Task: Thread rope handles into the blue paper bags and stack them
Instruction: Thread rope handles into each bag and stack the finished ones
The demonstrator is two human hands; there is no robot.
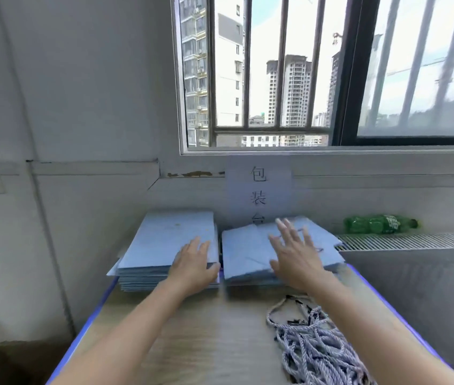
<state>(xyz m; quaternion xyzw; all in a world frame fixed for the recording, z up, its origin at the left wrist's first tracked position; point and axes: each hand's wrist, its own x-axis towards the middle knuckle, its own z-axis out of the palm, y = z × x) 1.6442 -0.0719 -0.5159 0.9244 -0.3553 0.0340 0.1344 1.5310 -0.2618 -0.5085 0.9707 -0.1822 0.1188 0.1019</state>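
Two piles of flat blue paper bags lie at the far end of the wooden table. The left pile (pixel 164 240) is neat and thick. The right pile (pixel 245 254) is looser, with rope handles showing on its top bags. My left hand (pixel 195 265) rests flat on the near right corner of the left pile. Over the right pile, my right hand (pixel 295 254) is spread with straight fingers, touching or just above the top bag. A tangle of pale blue rope handles (pixel 317 348) with black tips lies on the table at the near right.
The table (pixel 206 329) has a blue edge and stands against a wall under a barred window. A green plastic bottle (pixel 378 224) lies on a radiator ledge at the right. A paper sign (pixel 259 190) hangs behind the piles. A brown box (pixel 11 362) sits low at the left.
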